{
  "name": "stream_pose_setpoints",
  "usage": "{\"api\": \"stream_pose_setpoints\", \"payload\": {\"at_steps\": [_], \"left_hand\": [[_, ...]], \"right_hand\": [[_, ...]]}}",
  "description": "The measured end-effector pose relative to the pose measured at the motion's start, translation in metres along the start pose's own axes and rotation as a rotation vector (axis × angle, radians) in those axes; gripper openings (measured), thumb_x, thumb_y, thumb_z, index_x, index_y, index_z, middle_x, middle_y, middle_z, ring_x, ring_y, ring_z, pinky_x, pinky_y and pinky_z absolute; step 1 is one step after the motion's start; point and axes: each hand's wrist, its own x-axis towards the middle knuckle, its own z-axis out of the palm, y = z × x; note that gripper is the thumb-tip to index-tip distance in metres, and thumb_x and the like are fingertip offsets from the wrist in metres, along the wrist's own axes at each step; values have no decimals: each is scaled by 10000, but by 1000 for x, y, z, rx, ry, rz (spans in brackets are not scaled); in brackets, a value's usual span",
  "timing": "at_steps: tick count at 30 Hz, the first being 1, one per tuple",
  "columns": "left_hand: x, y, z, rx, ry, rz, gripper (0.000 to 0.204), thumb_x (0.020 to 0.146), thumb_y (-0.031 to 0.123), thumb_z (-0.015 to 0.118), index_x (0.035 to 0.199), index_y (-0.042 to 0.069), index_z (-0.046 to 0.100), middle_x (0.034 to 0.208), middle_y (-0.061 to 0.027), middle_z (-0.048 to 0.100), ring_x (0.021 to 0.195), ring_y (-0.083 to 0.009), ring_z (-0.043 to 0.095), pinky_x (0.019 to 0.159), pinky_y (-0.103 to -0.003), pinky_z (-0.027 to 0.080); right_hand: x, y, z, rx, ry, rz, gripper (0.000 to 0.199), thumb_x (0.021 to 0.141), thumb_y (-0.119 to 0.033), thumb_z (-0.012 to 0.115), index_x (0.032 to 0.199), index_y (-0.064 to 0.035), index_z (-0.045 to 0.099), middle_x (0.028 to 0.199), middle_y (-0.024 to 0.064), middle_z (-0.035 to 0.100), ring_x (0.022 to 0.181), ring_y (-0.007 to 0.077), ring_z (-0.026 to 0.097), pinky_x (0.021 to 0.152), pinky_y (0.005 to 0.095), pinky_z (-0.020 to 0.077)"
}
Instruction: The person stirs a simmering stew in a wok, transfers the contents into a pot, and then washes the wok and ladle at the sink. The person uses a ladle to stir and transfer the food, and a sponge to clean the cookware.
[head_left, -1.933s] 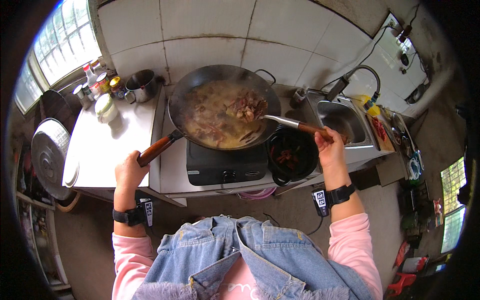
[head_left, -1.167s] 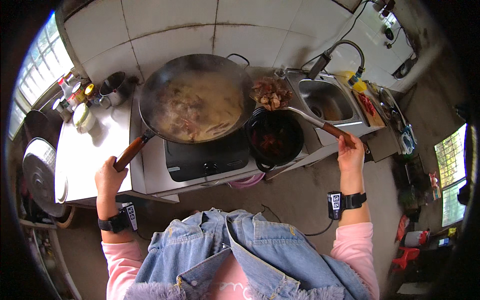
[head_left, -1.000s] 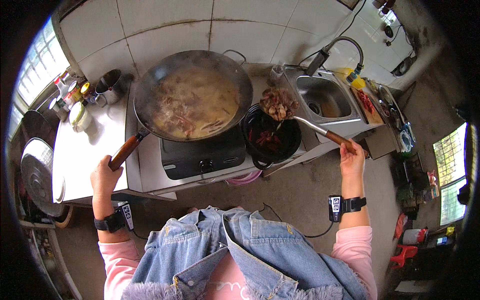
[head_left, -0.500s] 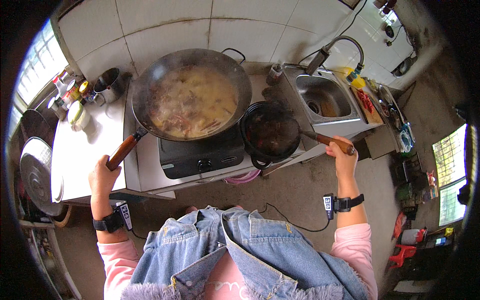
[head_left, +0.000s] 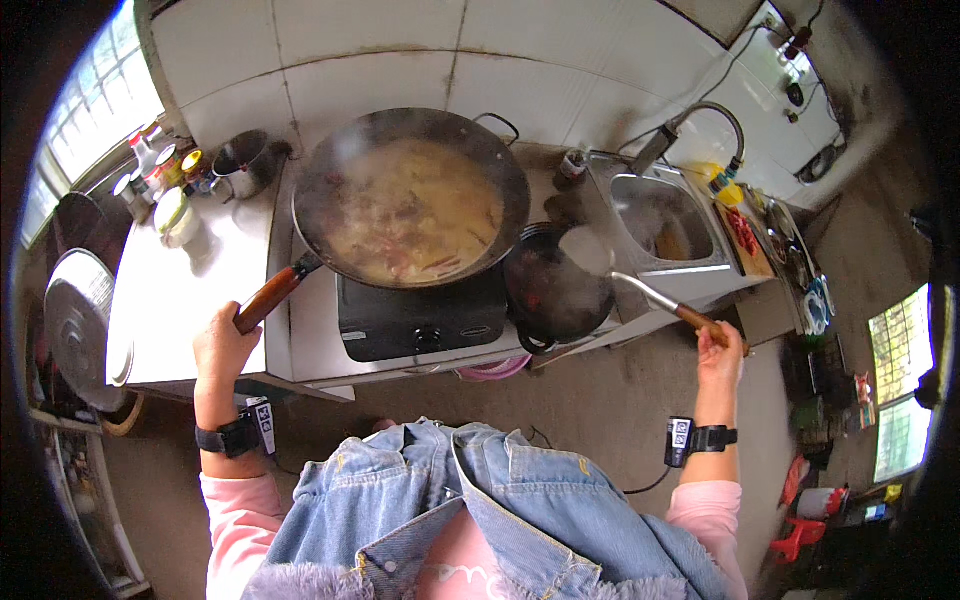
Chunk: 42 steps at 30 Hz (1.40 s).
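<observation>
My left hand [head_left: 228,340] is closed round the wooden handle of a large dark wok [head_left: 318,235]. The wok sits over a black gas stove [head_left: 420,318] and holds yellowish broth [head_left: 410,205] with chunks in it. Closed round the wooden end of a long ladle [head_left: 650,291], my right hand [head_left: 720,352] is out to the right. The ladle's rounded metal head hangs above the right part of a smaller black pot [head_left: 545,285]. Steam blurs the pot's dark contents.
A steel sink [head_left: 665,215] with a flexible tap [head_left: 735,125] lies to the right, beside a cutting board [head_left: 757,262] with red pieces. Jars [head_left: 175,222] and a metal pot [head_left: 240,165] stand on the left counter. A tiled wall [head_left: 370,80] rises behind the wok.
My right hand has moved right and down, lifting the ladle's head out of the black pot. The left hand keeps its hold on the wok handle. The whole view has shifted slightly.
</observation>
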Motion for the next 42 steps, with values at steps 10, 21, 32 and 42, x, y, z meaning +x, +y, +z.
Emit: {"api": "stream_pose_setpoints", "payload": {"at_steps": [10,21,32,42], "left_hand": [[-2,1,-4,-8,-42,-39,269,680,239,690,870,80,584,740,-124,619,697,-292,615,654,-363,486],[-3,-9,-5,-154,-8,82,315,632,217,737,862,59,590,749,-127,616,697,-288,612,637,-365,481],[-1,-4,-8,-120,17,79,335,599,234,759,842,54,614,731,-135,620,700,-293,616,647,-361,486],[0,1,-13,-116,-84,16,315,638,258,722,850,55,607,740,-134,618,706,-301,611,666,-365,481]], "right_hand": [[-59,-34,208,-293,-533,-341,262,746,-165,677,899,27,584,790,117,617,600,213,634,484,246,520],[-62,-23,306,-794,-697,-227,316,735,-245,664,864,30,575,743,129,608,518,196,611,398,227,483],[-53,98,231,-113,-497,250,165,775,-93,574,854,41,518,769,169,584,602,260,630,490,284,549],[-56,107,209,22,-502,313,150,766,-114,583,844,11,557,793,140,596,681,250,633,574,291,545]]}}
